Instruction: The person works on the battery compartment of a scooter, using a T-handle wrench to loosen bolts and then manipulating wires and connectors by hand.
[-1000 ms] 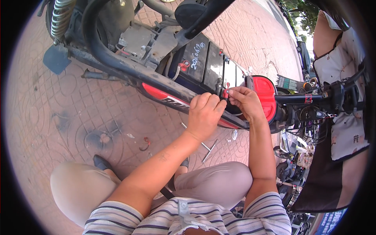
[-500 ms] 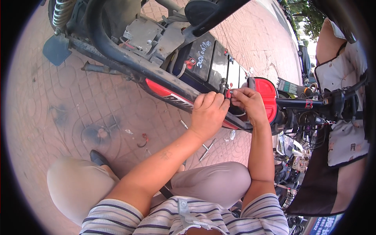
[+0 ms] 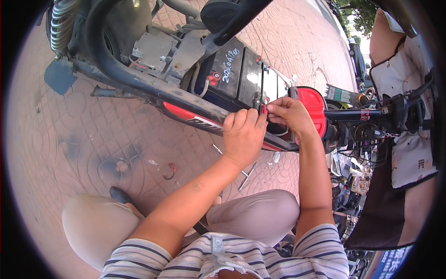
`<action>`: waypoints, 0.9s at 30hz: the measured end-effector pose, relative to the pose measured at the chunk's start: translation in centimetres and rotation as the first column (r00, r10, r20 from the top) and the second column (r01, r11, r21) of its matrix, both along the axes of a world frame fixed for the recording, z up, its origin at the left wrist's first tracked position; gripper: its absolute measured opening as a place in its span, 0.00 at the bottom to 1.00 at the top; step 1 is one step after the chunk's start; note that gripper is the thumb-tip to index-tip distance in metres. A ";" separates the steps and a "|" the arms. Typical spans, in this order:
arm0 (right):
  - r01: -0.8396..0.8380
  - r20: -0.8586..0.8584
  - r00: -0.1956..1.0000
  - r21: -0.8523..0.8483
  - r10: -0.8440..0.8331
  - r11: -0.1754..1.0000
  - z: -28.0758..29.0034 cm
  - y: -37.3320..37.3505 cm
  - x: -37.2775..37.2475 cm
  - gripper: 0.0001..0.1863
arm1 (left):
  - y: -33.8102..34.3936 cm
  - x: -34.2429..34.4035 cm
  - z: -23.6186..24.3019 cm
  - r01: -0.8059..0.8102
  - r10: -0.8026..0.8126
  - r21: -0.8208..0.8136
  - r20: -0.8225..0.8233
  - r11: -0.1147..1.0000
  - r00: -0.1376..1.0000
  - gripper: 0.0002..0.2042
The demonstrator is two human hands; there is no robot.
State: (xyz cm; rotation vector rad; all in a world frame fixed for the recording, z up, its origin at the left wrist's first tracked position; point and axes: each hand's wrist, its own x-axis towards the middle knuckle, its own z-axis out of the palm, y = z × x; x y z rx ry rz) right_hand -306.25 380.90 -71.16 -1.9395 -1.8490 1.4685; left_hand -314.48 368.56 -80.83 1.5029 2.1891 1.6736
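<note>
Dark batteries (image 3: 226, 69) sit in a row in the open frame of a red and black electric scooter (image 3: 190, 117). At the row's right end, my right hand (image 3: 293, 116) pinches a small red terminal cover (image 3: 264, 109) between thumb and forefinger. Close beside it, my left hand (image 3: 244, 139) is closed over the scooter's side rail, its curled fingertips hidden on the battery side. I cannot make out what those fingertips hold. Another battery terminal, with a red cover (image 3: 214, 78) and a cable, shows at the near left.
On the paving below the scooter lie a T-shaped metal tool (image 3: 247, 176) and a red wire scrap (image 3: 171, 171). A red plastic panel (image 3: 310, 103) borders the batteries on the right. Beyond it are the steering column (image 3: 346, 115) and a padded cover (image 3: 409, 162).
My view has shifted slightly, so the scooter appears farther left. My right fingers have moved in a little closer around the red terminal cover; the left hand stays at the rail.
</note>
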 end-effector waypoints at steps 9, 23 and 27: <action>-0.125 -0.020 0.991 0.255 0.135 0.959 -1.4 -1.0 1.4 0.05 | 0.3 0.4 -0.4 -0.033 0.035 0.058 -0.029 0.998 0.999 0.08; -0.278 0.081 0.960 0.409 0.268 0.869 -0.9 -2.2 1.2 0.06 | 0.0 0.1 -0.3 -0.005 0.006 0.056 -0.024 0.998 1.000 0.09; -0.309 0.169 0.950 0.403 0.261 0.861 -0.5 -2.2 0.6 0.06 | 0.0 0.2 -0.6 -0.004 0.005 0.058 -0.025 0.998 1.000 0.09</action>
